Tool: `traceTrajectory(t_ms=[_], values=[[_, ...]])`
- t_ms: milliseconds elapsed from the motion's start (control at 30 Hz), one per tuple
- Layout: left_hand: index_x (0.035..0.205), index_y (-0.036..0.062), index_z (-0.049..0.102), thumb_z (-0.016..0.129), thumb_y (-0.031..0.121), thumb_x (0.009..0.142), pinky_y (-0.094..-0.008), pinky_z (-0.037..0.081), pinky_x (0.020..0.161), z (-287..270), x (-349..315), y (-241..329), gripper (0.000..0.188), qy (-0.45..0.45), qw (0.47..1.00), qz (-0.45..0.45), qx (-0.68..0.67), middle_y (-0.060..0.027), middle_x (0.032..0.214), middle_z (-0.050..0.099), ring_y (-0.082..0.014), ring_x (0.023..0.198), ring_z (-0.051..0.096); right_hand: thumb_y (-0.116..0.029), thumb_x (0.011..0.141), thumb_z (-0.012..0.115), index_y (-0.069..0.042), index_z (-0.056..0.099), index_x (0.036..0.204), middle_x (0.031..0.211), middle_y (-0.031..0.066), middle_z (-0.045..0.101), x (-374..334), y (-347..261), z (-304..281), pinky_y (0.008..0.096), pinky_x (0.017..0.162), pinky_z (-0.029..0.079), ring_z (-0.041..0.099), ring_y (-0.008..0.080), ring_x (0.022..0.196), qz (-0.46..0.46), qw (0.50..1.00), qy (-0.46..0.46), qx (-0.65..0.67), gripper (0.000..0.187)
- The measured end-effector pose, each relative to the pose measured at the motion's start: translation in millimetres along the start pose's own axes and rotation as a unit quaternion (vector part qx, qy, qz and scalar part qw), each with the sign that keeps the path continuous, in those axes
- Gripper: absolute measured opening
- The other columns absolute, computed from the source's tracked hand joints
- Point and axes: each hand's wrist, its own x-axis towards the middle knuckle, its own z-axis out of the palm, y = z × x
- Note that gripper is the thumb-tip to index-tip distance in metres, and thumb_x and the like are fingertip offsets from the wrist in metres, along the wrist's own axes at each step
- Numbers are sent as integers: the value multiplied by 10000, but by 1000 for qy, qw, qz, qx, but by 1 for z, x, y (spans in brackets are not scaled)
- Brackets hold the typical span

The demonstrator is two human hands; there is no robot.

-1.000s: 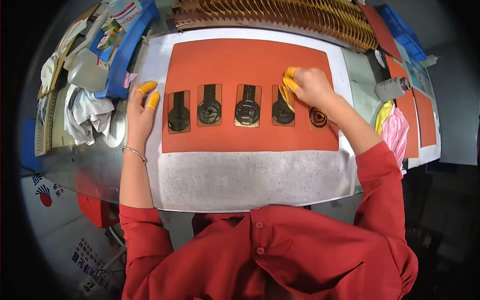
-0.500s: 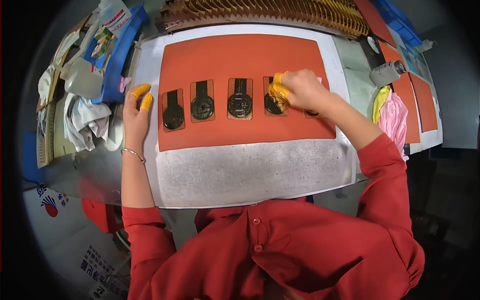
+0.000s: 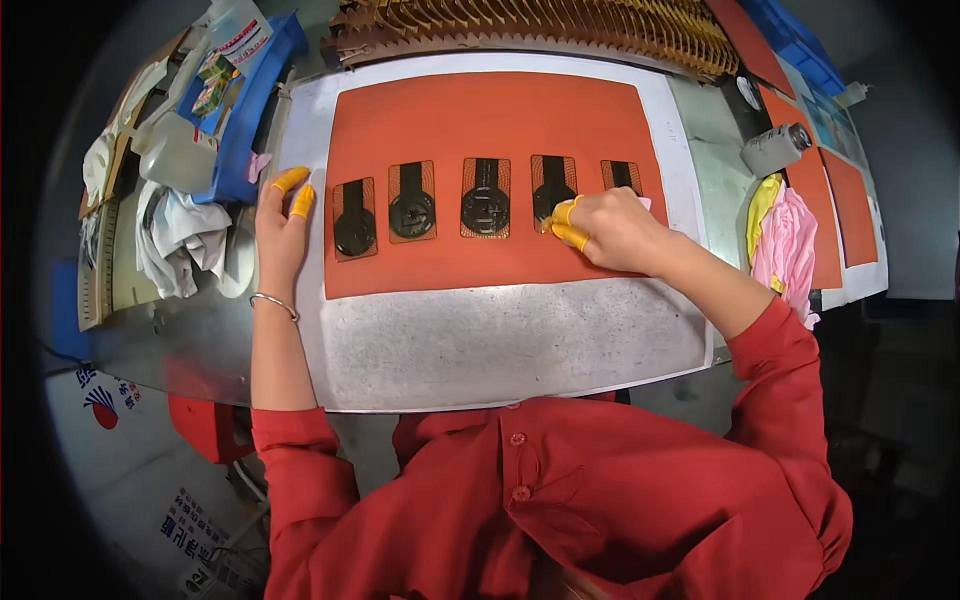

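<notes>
A row of several small rectangular plates lies on an orange sheet; each has a gold-brown patterned ground and a black shape, a disc with a strip above it on those seen whole. My right hand, with yellow finger cots, is closed, its fingertips at the lower part of the plate second from the right. A bit of pink shows behind its knuckles; what the fingers hold is hidden. The hand partly covers the rightmost plate. My left hand, also with yellow finger cots, rests left of the orange sheet, thumb and finger apart.
At left stand a blue tray, a white jug and white cloths. A brown slatted rack spans the back. On the right are a grey bottle, pink cloth and more orange sheets.
My right hand has moved down and slightly right over the second plate from the right, baring its upper part and the top of the rightmost one. The left hand stays put.
</notes>
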Motion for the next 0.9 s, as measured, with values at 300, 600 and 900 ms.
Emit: traceTrajectory(t_ms=[300,600,900], values=[[1057,-28,582,561,37,836,-272,442,852,2,2,8,231,-8,1000,3,22,-96,1058,559,-196,981,568,-137,757,606,-54,616,760,614,124,576,-6,9,1,411,513,443,576,308,576,36,998,5,-50,84],[1064,-4,587,559,37,840,-261,431,855,3,3,1,230,-5,1000,3,2,-82,1057,558,-179,976,556,-117,763,600,-29,581,719,614,127,575,-46,-39,-8,411,497,437,580,293,558,-62,995,-59,43,100],[1142,-19,530,526,32,887,-259,426,881,-16,1,17,260,41,997,58,-6,-74,1083,569,-164,993,575,-55,854,579,-6,572,864,711,20,557,-44,-37,-22,208,514,392,501,69,592,229,784,126,562,51]])
